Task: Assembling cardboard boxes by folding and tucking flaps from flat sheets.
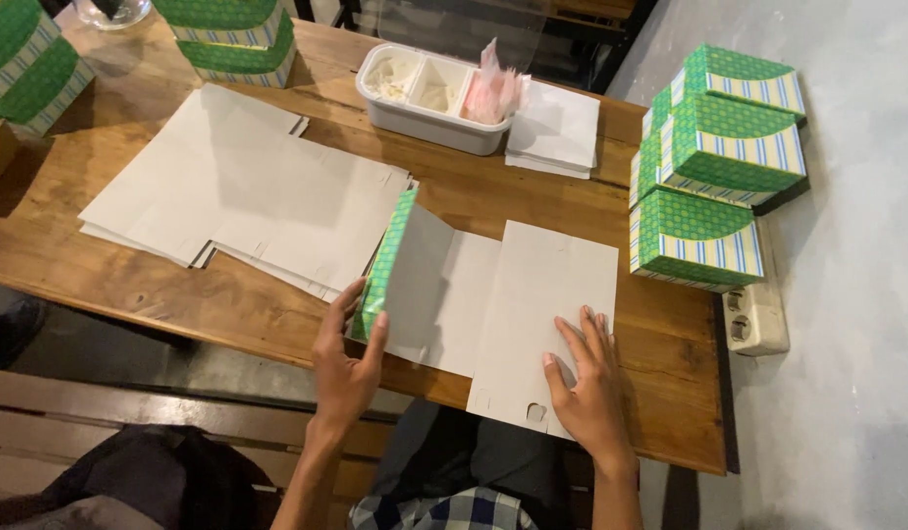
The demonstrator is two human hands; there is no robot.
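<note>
**Flat box blank half-folded at the counter's near edge**

A flat cardboard box blank [533,294] lies white side up on the wooden counter [179,294], at the near edge in front of the person. Its left flap [387,260] stands raised almost upright, showing the green patterned outer face. The left hand [344,368] grips the near end of that flap, thumb on one side and fingers curled round the other, clamped on the card. The right hand [589,388] lies flat and spread, fingers apart, pressing down on the right panel of the blank near its front edge, just beside a small notch cut in the card.

To the left of the blank, a stack of more flat blanks [248,186] lies white side up, slightly fanned, its right edge close to the raised flap. Behind it, at the counter's far side, sits a white divided tray [425,123] with pale contents in two compartments and pink wrappers [493,93] in the third. A small pile of white paper sheets [557,132] lies just to the right of the tray.

Finished green boxes [714,167] with striped edges are piled at the counter's right end against the grey wall. More green boxes stand at the far left corner [27,59] and at the far edge [238,34]. A white power socket block [755,319] rests near the right-hand pile.
</note>
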